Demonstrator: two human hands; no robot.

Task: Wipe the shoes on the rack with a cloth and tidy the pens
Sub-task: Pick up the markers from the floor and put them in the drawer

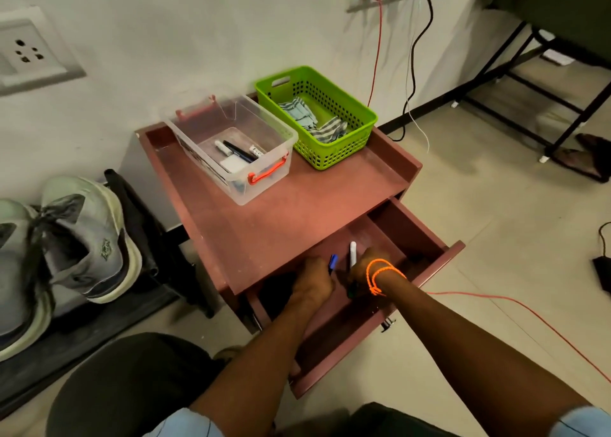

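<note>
While reaching into the open drawer of the bench: left hand curled round a blue pen, right hand gripping a white pen. More pens in the clear box, cloth in the green basket, shoes on the rack at left.

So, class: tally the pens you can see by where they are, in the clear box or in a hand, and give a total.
Pens in the clear box: 3
Pens in the hands: 2, a blue-capped pen in the left hand and a white pen in the right hand
Total: 5
</note>
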